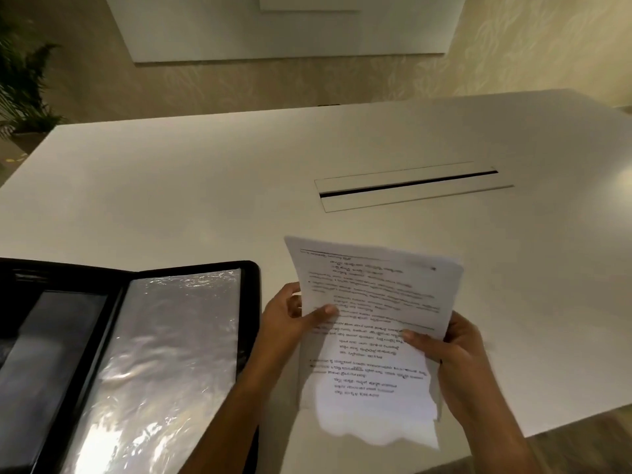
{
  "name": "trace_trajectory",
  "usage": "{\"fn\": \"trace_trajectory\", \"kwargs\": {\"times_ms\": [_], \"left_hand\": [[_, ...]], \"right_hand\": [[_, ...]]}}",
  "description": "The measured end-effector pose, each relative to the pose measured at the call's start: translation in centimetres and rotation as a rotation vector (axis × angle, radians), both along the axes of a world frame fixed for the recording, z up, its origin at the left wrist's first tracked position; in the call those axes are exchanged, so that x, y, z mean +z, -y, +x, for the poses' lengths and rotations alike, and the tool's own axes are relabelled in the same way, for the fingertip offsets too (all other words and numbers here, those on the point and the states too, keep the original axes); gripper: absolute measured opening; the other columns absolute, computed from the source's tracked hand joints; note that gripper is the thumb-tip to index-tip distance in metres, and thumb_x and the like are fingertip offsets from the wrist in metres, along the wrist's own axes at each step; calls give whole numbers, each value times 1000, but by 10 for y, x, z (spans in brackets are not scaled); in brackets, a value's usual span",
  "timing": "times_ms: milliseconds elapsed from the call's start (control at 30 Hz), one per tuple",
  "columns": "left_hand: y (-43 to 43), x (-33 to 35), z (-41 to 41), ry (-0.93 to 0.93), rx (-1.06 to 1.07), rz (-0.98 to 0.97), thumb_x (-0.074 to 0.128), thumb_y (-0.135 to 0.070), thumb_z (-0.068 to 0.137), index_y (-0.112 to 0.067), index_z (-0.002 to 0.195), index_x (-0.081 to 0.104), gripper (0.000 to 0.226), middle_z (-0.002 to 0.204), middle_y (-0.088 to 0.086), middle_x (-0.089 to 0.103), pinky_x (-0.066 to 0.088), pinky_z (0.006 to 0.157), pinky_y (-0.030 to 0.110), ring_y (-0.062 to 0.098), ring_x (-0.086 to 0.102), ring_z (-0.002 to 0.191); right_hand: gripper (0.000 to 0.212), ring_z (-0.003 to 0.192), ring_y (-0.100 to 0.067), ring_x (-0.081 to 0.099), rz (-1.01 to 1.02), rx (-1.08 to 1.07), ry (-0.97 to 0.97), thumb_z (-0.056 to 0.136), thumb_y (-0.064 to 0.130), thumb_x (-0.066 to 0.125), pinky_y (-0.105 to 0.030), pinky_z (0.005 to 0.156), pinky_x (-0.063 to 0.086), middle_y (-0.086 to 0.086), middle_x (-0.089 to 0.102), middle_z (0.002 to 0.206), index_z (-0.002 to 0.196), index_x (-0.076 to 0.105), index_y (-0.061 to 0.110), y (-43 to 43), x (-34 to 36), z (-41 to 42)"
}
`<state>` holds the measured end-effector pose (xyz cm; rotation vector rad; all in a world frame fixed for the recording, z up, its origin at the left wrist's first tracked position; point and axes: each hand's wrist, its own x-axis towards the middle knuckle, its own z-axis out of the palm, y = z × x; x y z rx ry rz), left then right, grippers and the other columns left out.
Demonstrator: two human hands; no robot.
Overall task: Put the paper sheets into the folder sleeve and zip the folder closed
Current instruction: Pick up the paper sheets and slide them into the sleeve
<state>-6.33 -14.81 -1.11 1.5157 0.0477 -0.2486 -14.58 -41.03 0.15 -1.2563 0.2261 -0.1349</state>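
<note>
A black zip folder (251, 271) lies open on the white table at the lower left, with a shiny clear plastic sleeve (164, 343) on its right half. To its right I hold the printed paper sheets (369, 295) up above the table, tilted toward me. My left hand (290, 319) grips their left edge with the thumb on the front. My right hand (455, 357) grips their right edge, thumb across the text. The sheets are apart from the folder.
The white table (205, 183) has a long cable slot cover (410, 186) set into it beyond the sheets. Its front right edge (581, 419) runs diagonally near my right forearm. A potted plant (24, 83) stands at the far left.
</note>
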Motion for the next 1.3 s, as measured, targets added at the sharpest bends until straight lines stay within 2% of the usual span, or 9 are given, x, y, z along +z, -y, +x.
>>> {"fn": "trace_trajectory", "kwargs": {"times_ms": [267,333,433,600,700,800,1033,1133,1300], "left_hand": [[13,37,10,171,-186,-236,87,-13,92,-21,129,76,39,130,11,80,67,92,39,33,79,117],[18,45,9,184,-179,-250,80,-7,97,-14,133,72,38,132,12,78,67,93,44,34,78,119],[26,55,2,229,-142,-241,75,-12,101,-10,136,66,36,130,13,77,68,93,52,35,77,120],[40,57,-16,358,-48,-262,69,-22,108,-29,131,71,25,128,5,78,69,89,45,31,77,120],[49,44,-26,319,-24,-205,68,-25,108,-40,123,75,22,122,-1,81,69,87,41,27,78,116],[54,27,-32,224,31,-124,67,-25,109,-32,125,73,19,116,-4,81,69,86,36,26,78,115],[54,32,-31,283,48,-176,65,-29,106,-54,118,72,28,117,-7,80,69,87,36,22,77,116],[57,24,-36,257,40,-160,65,-30,108,-50,117,73,23,115,-5,81,70,89,44,23,79,113],[61,13,-39,271,49,-168,65,-30,110,-40,125,74,20,118,-4,81,68,88,36,21,78,115]], "right_hand": [[49,115,-36,80,-145,-66,140,85,-7,81,-50,92,70,-15,82,127,131,71,6,-8,23,14],[49,111,-32,82,-149,-78,163,85,-1,85,-43,86,71,-11,83,126,132,72,10,-10,31,16],[45,110,-28,83,-167,-137,204,87,7,88,-37,84,70,-8,84,123,130,75,11,-21,39,15],[34,112,-22,81,-146,-342,265,90,13,85,-31,84,69,-2,84,119,121,81,29,-45,36,10],[30,107,-19,82,-166,-399,224,92,17,87,-30,80,69,3,86,113,109,85,42,-55,23,8],[32,104,-10,82,-168,-408,157,95,20,86,-26,78,68,12,86,108,101,85,51,-64,14,7],[23,107,-9,80,-192,-436,214,98,32,83,-21,77,67,13,84,111,111,82,51,-62,26,10],[31,104,-6,81,-190,-433,167,100,26,82,-18,73,65,17,84,107,103,82,57,-65,21,9],[24,98,1,80,-179,-445,170,97,30,82,-13,72,63,19,85,105,103,83,54,-59,17,3]]}}
